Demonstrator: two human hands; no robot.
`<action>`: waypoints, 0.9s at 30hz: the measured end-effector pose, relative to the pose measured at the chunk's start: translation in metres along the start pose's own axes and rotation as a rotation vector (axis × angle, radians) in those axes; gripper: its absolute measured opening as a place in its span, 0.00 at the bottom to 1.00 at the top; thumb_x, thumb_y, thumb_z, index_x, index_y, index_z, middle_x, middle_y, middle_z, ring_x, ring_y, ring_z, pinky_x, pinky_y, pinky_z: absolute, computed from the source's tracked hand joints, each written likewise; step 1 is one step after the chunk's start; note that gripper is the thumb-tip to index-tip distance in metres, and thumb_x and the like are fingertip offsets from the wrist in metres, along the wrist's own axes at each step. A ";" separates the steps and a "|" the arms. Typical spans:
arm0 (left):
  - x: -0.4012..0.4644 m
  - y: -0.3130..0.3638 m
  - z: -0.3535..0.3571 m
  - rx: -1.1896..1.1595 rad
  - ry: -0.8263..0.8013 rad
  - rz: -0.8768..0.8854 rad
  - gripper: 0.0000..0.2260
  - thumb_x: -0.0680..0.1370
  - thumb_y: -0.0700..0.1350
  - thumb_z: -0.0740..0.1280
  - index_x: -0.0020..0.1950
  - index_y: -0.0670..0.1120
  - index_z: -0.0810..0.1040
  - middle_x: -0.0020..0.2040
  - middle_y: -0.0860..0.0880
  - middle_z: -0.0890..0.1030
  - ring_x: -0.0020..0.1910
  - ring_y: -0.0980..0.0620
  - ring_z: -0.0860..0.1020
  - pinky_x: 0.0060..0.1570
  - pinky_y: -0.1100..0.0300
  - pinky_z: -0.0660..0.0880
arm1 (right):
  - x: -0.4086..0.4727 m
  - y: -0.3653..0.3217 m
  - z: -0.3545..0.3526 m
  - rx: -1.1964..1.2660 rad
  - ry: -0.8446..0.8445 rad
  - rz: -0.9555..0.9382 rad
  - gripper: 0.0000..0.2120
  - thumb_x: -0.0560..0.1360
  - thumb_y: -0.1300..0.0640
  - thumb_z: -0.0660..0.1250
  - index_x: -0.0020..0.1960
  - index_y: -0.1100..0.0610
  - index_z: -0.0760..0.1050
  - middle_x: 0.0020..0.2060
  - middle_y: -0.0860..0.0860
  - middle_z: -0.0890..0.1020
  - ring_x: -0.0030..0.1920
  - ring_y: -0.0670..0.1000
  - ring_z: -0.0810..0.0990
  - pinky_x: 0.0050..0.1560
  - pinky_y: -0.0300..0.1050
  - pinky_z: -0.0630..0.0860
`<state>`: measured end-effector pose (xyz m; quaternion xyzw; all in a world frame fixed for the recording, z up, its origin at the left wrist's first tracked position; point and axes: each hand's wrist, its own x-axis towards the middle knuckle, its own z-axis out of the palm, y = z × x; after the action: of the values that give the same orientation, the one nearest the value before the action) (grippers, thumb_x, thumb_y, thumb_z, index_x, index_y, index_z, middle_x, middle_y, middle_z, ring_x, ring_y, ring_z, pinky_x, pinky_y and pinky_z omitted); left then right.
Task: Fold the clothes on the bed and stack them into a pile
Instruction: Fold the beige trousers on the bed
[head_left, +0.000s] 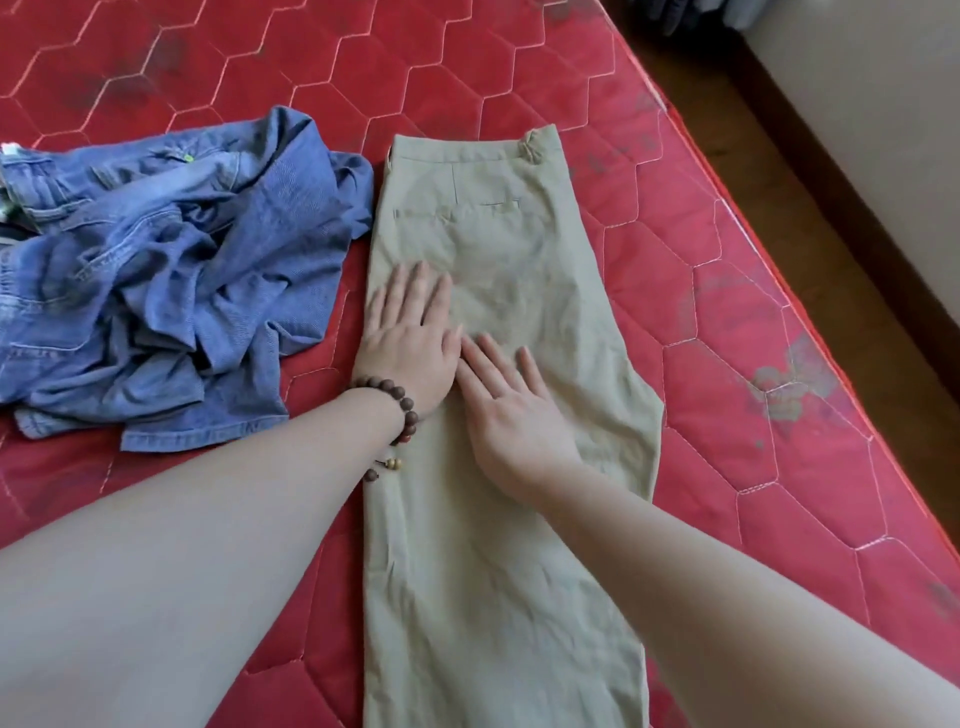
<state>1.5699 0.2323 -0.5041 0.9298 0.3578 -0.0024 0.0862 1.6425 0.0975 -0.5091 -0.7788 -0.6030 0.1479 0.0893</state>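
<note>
Here both the left hand (410, 338) and right hand (511, 410) lie flat, fingers spread, touching, on the khaki trousers (498, 467) near the bed's (727, 338) right edge; crumpled jeans (156, 291) lie toward its left.

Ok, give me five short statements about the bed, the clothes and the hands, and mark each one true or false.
1. Both hands lie flat on the khaki trousers. True: the left hand and the right hand press on them with straight fingers.
2. The jeans are neatly folded. False: they lie crumpled in a heap, to the left of the trousers.
3. The bead bracelet is on the right wrist. False: it is on the left wrist.
4. The mattress is red with a stitched hexagon pattern. True.
5. The trousers lie on top of the jeans. False: they lie beside them, on the mattress.
</note>
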 end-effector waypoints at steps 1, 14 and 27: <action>0.000 -0.004 0.005 0.033 0.010 0.004 0.26 0.83 0.52 0.50 0.80 0.47 0.53 0.80 0.46 0.50 0.79 0.47 0.46 0.76 0.49 0.44 | 0.007 0.010 -0.001 -0.055 0.003 -0.015 0.24 0.83 0.50 0.49 0.79 0.49 0.53 0.78 0.47 0.53 0.78 0.49 0.48 0.77 0.56 0.41; 0.004 -0.010 0.014 0.088 -0.031 -0.055 0.33 0.72 0.60 0.56 0.76 0.49 0.65 0.79 0.44 0.57 0.78 0.42 0.53 0.73 0.39 0.55 | 0.139 0.039 -0.038 -0.073 0.000 -0.116 0.27 0.79 0.57 0.47 0.79 0.55 0.54 0.78 0.50 0.56 0.78 0.48 0.46 0.77 0.55 0.39; 0.008 -0.013 0.015 0.099 -0.025 -0.042 0.36 0.74 0.66 0.57 0.78 0.51 0.61 0.79 0.45 0.56 0.78 0.41 0.52 0.72 0.38 0.56 | 0.219 0.112 -0.066 -0.342 0.065 0.192 0.30 0.79 0.37 0.41 0.79 0.47 0.53 0.78 0.49 0.57 0.78 0.51 0.48 0.74 0.63 0.35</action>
<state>1.5680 0.2443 -0.5216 0.9252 0.3754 -0.0335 0.0447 1.8173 0.2833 -0.5094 -0.8409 -0.5391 0.0260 -0.0392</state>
